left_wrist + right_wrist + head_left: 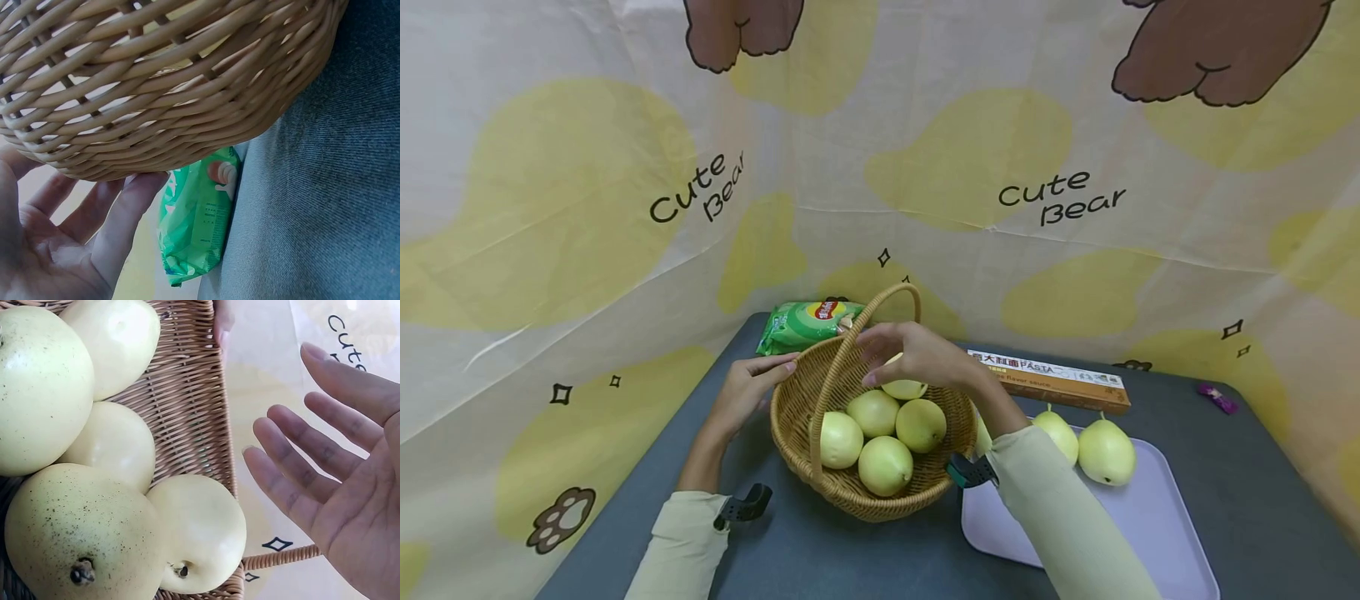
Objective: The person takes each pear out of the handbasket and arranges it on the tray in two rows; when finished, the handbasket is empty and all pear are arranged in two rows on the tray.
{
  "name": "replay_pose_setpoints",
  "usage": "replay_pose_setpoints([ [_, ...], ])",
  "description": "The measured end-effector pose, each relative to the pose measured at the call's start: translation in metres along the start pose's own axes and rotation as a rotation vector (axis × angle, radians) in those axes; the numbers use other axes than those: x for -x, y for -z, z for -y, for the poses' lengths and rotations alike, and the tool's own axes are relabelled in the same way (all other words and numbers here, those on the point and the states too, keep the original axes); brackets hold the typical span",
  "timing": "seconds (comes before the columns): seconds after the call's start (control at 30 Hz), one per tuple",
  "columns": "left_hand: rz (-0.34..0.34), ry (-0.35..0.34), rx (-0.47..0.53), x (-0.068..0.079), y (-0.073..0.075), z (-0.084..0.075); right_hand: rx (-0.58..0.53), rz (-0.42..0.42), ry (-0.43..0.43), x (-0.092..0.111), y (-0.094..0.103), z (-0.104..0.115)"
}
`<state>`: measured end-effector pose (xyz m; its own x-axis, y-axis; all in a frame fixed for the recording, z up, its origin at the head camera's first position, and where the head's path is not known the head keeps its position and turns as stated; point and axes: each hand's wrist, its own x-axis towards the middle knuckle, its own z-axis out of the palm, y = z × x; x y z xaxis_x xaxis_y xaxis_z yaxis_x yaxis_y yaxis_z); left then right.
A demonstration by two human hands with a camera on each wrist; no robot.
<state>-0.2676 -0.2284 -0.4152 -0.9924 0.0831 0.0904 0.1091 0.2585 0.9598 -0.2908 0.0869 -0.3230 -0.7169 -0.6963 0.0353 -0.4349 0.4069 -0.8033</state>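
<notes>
A wicker basket (790, 417) with a tall arched handle stands on the table and holds several pale yellow-green pears (885, 465). At its left rim is my left hand (748, 387); in the left wrist view its fairly straight fingers (128, 203) touch the woven side. My right hand (910, 354) hovers over the far part of the basket near the handle, overlapping one pear in the head view. Its palm is empty and its fingers are loosely spread in the right wrist view, beside the basket's edge and the pears (197, 534).
To the right, a lilac tray (1157, 508) carries more pears (1107, 451), partly behind my right forearm. Behind it lies a pasta box (1052, 381). A green chip bag (805, 327) sits behind the basket, and a small purple wrapper (1217, 397) lies far right. A printed cloth hangs behind.
</notes>
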Motion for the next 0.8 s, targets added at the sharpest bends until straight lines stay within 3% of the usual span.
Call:
replay_pose_setpoints([
  [0.5,0.003,0.005,0.025,0.002,0.001,0.000,-0.013,0.174,0.031,-0.023,-0.011,-0.002],
  [0.8,0.001,0.000,0.004,0.001,0.001,0.000,0.005,0.258,-0.005,-0.034,-0.018,-0.002],
])
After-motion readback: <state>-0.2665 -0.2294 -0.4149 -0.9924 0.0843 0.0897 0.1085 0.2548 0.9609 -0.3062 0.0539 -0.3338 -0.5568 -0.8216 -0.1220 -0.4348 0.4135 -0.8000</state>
